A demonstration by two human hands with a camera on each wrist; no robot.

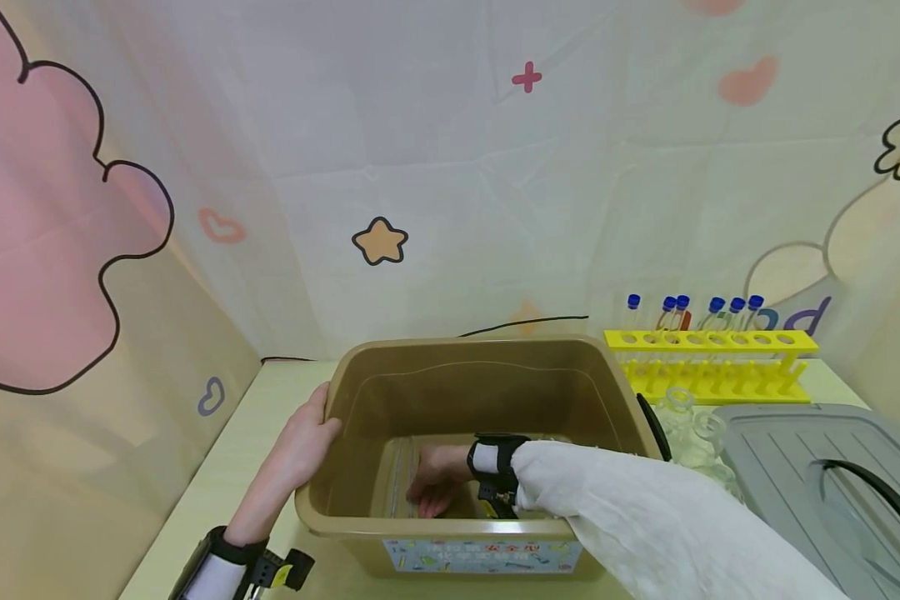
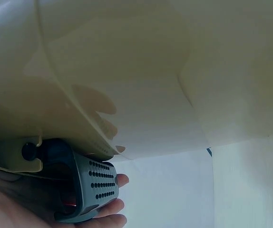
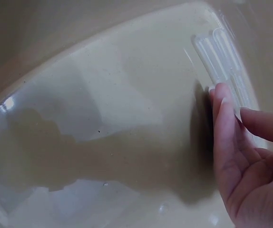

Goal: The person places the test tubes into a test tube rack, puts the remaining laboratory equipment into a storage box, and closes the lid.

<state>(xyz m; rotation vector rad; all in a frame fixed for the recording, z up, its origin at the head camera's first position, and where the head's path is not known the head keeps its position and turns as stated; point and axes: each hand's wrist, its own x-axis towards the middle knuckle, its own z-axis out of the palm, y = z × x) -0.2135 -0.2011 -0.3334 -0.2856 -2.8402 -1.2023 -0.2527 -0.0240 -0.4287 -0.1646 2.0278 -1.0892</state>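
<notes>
A brown plastic storage bin (image 1: pixel 450 529) stands at the front of the table. My left hand (image 1: pixel 303 442) grips its left end, thumb at the rim. In the left wrist view, the fingers (image 2: pixel 112 221) of that hand reach past a dark handle (image 2: pixel 101 183) with a dotted grey grip. My right hand (image 1: pixel 437 482) reaches down inside the bin. Several clear round-ended tubes (image 3: pixel 212 52) lie along one side of the bin's floor (image 3: pixel 146 95). The right fingertips and thumb are at these tubes, with a gap showing between them.
Behind the bin at the right stands a yellow rack (image 1: pixel 708 383) with several blue-capped test tubes (image 1: pixel 633 312). Clear glass vessels (image 1: pixel 701 433) sit beside the bin. A grey lid (image 1: pixel 765 467) with a black handle (image 1: pixel 881 492) lies at the right. A patterned cloth (image 1: pixel 450 167) hangs behind.
</notes>
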